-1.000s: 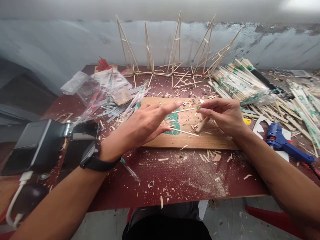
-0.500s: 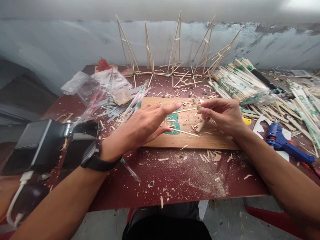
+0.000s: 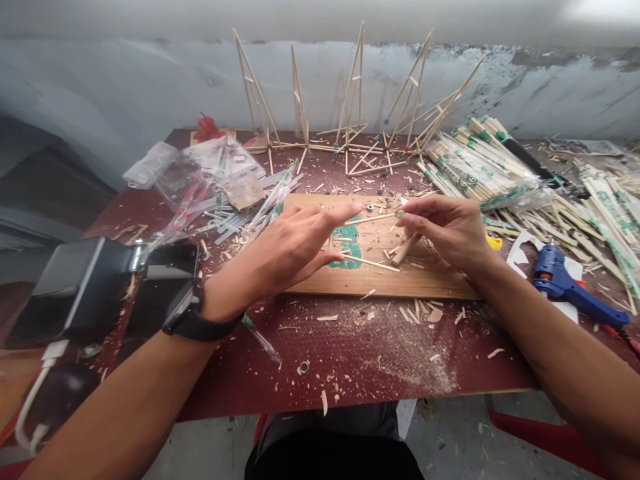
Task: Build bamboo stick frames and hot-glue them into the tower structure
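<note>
My left hand (image 3: 295, 243) grips a small frame of thin wooden sticks (image 3: 373, 263) between thumb and fingers, above the wooden board (image 3: 320, 285). Two of its sticks point to the right. At the tip of the upper stick, my right hand (image 3: 443, 230) pinches a small round greenish piece (image 3: 400, 214), which looks like a glass marble. A short thick wooden rod (image 3: 401, 253) slants out below my right fingers; whether they hold it is hidden. Behind the frame, a green patch (image 3: 353, 233) shows on the board.
Several stick structures (image 3: 351, 80) stand along the wall. Packs of chopsticks (image 3: 470, 167) and a blue glue gun (image 3: 570, 283) lie at right. Plastic bags and clear tubes (image 3: 225, 173) heap up at left, near a black box (image 3: 75, 287). Shavings litter the red table (image 3: 350, 360).
Both hands stay nearly in place. The greenish piece in my right fingers looks slightly turned; the stick frame is held as before.
</note>
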A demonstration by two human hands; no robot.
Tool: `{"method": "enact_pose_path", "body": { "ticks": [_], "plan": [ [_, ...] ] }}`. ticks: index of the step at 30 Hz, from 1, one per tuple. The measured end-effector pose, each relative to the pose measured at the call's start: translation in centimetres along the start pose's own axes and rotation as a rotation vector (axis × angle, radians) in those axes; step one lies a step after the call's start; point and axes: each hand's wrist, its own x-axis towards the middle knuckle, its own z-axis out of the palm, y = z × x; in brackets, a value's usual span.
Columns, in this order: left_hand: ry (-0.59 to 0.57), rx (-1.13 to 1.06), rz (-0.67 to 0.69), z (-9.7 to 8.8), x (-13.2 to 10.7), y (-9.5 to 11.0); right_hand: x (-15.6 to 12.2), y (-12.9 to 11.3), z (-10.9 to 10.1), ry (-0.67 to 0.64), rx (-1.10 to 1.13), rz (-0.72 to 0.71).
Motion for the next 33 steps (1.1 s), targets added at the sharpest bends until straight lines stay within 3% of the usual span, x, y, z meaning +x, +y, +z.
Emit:
{"method": "enact_pose_path", "body": {
  "ticks": [8, 24, 29, 33],
  "plan": [
    [0.002, -0.006, 0.004, 0.3, 0.0, -0.3, 0.0, -0.2, 0.1, 0.002, -0.028, 0.022],
    [0.095, -0.016, -0.092, 0.1, -0.5, -0.9, -0.2, -1.6, -0.3, 0.12, -0.15, -0.089],
    [0.126, -0.004, -0.084, -0.1, -0.5, -1.0, -2.0, -3.9, -2.8, 0.252, -0.361, -0.223],
    [0.14, 0.02, -0.058, 0.1, -0.6, -1.3, -5.1, -5.4, -6.9, 0.158, -0.726, -0.268]
  ]
}}
